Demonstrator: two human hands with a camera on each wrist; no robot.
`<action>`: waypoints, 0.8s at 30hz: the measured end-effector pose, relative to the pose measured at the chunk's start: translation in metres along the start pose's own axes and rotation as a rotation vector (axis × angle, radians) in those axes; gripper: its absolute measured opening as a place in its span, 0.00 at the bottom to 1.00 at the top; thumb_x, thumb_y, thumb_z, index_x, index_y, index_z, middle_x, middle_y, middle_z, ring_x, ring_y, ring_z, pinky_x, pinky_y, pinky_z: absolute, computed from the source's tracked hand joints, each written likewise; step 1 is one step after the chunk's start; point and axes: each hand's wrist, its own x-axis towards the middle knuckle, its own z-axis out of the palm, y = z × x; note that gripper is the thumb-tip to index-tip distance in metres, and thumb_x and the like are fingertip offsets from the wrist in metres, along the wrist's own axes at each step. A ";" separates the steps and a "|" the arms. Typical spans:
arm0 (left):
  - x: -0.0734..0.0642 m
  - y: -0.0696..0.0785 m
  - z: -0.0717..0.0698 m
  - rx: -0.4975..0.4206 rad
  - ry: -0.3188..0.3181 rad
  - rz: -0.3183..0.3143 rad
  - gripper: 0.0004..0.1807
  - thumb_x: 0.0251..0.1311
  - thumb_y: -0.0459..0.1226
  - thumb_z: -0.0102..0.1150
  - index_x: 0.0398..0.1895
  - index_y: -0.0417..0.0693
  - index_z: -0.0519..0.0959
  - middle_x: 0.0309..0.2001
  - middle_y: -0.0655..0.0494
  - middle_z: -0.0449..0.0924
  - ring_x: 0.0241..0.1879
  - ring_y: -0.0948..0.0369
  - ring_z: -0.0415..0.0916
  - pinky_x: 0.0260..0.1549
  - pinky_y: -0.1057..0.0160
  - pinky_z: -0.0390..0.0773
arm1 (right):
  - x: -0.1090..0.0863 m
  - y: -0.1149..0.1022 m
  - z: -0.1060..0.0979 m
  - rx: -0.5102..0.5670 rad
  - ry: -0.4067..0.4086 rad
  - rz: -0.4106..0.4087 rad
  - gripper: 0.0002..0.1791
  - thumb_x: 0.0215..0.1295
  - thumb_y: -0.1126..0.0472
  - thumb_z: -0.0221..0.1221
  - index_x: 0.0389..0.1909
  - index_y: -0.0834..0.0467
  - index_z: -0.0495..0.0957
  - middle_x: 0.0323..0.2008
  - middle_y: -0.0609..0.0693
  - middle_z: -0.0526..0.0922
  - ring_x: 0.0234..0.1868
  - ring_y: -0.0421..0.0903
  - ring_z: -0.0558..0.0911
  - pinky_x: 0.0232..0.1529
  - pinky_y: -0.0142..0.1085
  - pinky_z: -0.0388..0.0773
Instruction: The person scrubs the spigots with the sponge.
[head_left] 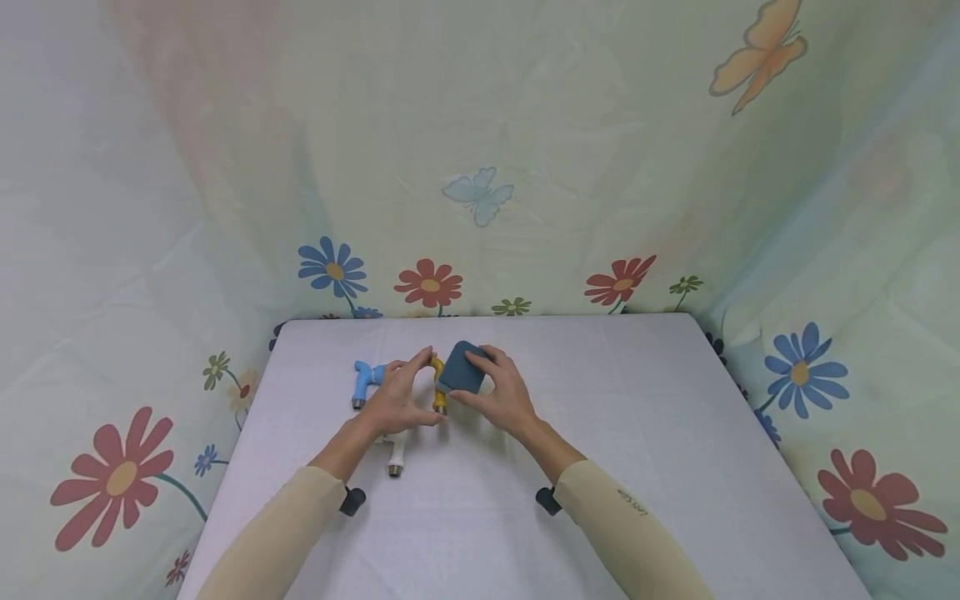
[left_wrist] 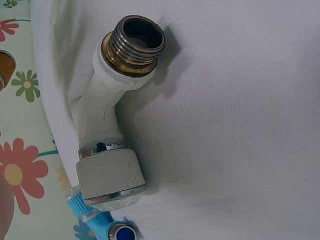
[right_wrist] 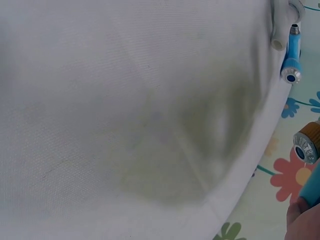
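In the head view my left hand [head_left: 397, 402] holds a yellow tap-like fitting [head_left: 439, 385] with a metal end, its fingertips at the top and the thumb near the bottom. My right hand [head_left: 504, 392] grips a dark teal, rounded block [head_left: 461, 367] by its edge, close against the yellow fitting. Under the left wrist lies a white fitting [head_left: 397, 454]; its threaded metal mouth shows large in the left wrist view. A similar blue fitting [head_left: 363, 383] lies left of the left hand, partly covered by it. The right wrist view catches the yellow fitting's grey end [right_wrist: 306, 146].
A white cloth [head_left: 600, 417] covers the table. Flower-printed curtains [head_left: 555, 125] rise behind it and along both sides. Dark wrist devices [head_left: 352, 501] sit beneath both forearms.
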 end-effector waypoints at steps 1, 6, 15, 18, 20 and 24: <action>0.000 0.000 0.000 -0.002 0.003 -0.003 0.66 0.46 0.54 0.83 0.85 0.57 0.50 0.78 0.55 0.66 0.78 0.55 0.61 0.79 0.42 0.49 | 0.000 0.000 0.000 0.003 -0.004 -0.005 0.44 0.56 0.40 0.76 0.73 0.48 0.74 0.76 0.54 0.68 0.76 0.58 0.67 0.71 0.56 0.74; -0.002 0.001 -0.001 -0.008 0.022 -0.005 0.65 0.45 0.49 0.85 0.84 0.57 0.51 0.78 0.53 0.65 0.77 0.51 0.61 0.78 0.38 0.51 | 0.000 0.001 0.000 0.026 -0.028 -0.042 0.44 0.55 0.42 0.77 0.72 0.49 0.75 0.75 0.55 0.68 0.76 0.58 0.68 0.71 0.57 0.73; -0.002 0.000 -0.003 -0.025 0.029 -0.016 0.65 0.45 0.48 0.85 0.84 0.59 0.51 0.79 0.54 0.64 0.78 0.50 0.58 0.77 0.37 0.51 | -0.002 0.001 -0.002 0.058 -0.069 -0.083 0.43 0.54 0.40 0.77 0.71 0.47 0.76 0.76 0.53 0.67 0.76 0.57 0.67 0.72 0.56 0.72; -0.002 0.000 -0.003 -0.025 0.033 -0.008 0.65 0.45 0.47 0.85 0.84 0.58 0.51 0.79 0.53 0.65 0.77 0.51 0.60 0.77 0.38 0.51 | -0.001 0.001 -0.001 0.055 -0.075 -0.085 0.43 0.54 0.40 0.76 0.71 0.47 0.75 0.77 0.53 0.66 0.76 0.57 0.67 0.73 0.56 0.71; -0.003 0.000 -0.002 -0.027 0.035 -0.008 0.65 0.45 0.47 0.85 0.84 0.58 0.51 0.79 0.54 0.65 0.77 0.51 0.59 0.77 0.37 0.51 | -0.002 0.001 -0.001 0.054 -0.073 -0.089 0.43 0.54 0.40 0.77 0.71 0.47 0.76 0.77 0.54 0.66 0.76 0.58 0.67 0.73 0.57 0.71; -0.004 0.001 -0.003 -0.024 0.038 -0.001 0.65 0.45 0.47 0.85 0.84 0.58 0.52 0.79 0.53 0.66 0.77 0.49 0.59 0.76 0.36 0.53 | -0.002 0.001 -0.001 0.057 -0.070 -0.098 0.43 0.54 0.40 0.77 0.71 0.47 0.76 0.77 0.54 0.66 0.76 0.58 0.67 0.72 0.58 0.72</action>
